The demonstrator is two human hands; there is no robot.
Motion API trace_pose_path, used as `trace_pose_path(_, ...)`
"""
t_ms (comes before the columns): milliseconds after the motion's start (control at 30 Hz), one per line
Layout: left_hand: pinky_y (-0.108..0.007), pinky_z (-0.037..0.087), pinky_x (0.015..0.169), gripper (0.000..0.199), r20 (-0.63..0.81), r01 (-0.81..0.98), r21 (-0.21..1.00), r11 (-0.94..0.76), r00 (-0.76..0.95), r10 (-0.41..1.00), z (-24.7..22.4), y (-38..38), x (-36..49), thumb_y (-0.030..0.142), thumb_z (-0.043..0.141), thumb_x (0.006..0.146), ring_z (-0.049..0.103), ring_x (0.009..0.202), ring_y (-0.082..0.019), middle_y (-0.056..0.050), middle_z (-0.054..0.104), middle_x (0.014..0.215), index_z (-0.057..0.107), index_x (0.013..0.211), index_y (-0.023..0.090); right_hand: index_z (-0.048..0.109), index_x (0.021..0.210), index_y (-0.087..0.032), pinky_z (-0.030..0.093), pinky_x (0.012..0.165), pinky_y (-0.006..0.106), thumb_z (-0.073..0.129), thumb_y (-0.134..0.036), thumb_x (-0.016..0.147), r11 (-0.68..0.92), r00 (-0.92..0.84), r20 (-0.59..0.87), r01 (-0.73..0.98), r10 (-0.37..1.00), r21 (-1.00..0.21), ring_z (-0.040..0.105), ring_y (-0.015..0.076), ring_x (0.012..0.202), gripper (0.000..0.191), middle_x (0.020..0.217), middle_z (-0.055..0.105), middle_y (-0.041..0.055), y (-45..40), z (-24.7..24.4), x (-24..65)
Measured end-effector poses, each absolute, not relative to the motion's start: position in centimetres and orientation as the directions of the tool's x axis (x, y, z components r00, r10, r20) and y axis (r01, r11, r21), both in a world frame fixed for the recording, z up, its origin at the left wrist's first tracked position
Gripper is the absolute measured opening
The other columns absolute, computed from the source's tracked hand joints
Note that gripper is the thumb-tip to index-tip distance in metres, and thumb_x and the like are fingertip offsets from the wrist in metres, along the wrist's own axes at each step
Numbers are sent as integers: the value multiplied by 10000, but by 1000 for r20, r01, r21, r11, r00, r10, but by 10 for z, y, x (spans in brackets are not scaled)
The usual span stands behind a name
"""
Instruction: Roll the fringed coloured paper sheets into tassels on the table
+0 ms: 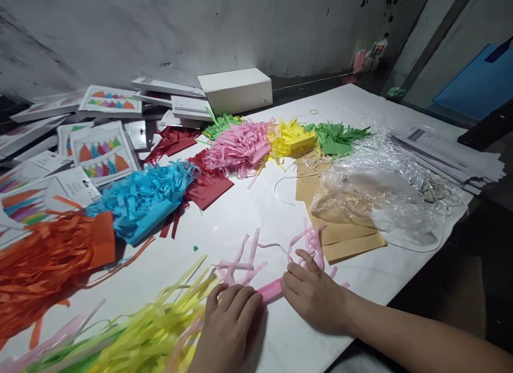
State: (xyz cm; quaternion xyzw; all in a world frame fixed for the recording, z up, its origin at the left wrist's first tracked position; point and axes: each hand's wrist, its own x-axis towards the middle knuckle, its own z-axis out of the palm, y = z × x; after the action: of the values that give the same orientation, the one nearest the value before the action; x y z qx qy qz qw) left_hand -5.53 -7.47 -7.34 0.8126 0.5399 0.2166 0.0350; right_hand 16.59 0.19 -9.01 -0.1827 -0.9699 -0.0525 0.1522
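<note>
A strip of pink fringed tissue paper (271,291) lies near the table's front edge, its loose ends spreading out behind both hands. My left hand (230,322) presses over its left part, fingers curled together. At its right end my right hand (315,295) closes on the paper, with one finger lifted. Between the hands a short flat pink band shows. Beside my left hand spreads a heap of yellow and green fringe (148,330). Beyond are orange (103,239), blue (148,202), dark red (210,188), pink (238,148), yellow (294,140) and green (336,138) paper bundles.
Printed picture packs (105,154) pile up at the back left, next to a white box (236,92). On the right are brown paper sheets (348,245), clear plastic bags (360,194), tangled white string and a stack of papers (444,156). A wall stands behind the table.
</note>
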Motion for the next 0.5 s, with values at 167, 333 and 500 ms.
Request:
trace_pose_path(167, -478, 345, 961, 269, 339, 869, 226, -440, 354, 872, -94, -83, -70, 130, 420, 1020, 642, 940, -254, -48, 777, 991, 678, 1054, 197, 662, 894, -158, 220, 1177, 511, 417, 8, 920, 915, -825, 429, 404, 369, -9, 532, 214, 835, 297, 787, 611, 32, 2, -94, 174)
trace_pose_path(333, -472, 344, 969, 289, 362, 868, 205, -452, 362, 859, -104, -90, -80, 57, 466, 975, 668, 949, -240, -24, 792, 993, 670, 1107, 213, 681, 895, -144, 244, 1178, 497, 423, 18, 928, 908, -805, 448, 417, 388, -38, 549, 205, 845, 306, 765, 606, 22, 3, -92, 180)
trace_pose_path(500, -473, 344, 987, 204, 359, 876, 226, -425, 331, 873, -99, -88, -74, 146, 522, 991, 675, 931, -239, 1, 803, 975, 680, 1081, 239, 672, 866, -148, 225, 1193, 505, 436, 21, 908, 916, -820, 427, 397, 380, -54, 552, 213, 857, 293, 776, 604, 25, 5, -89, 180)
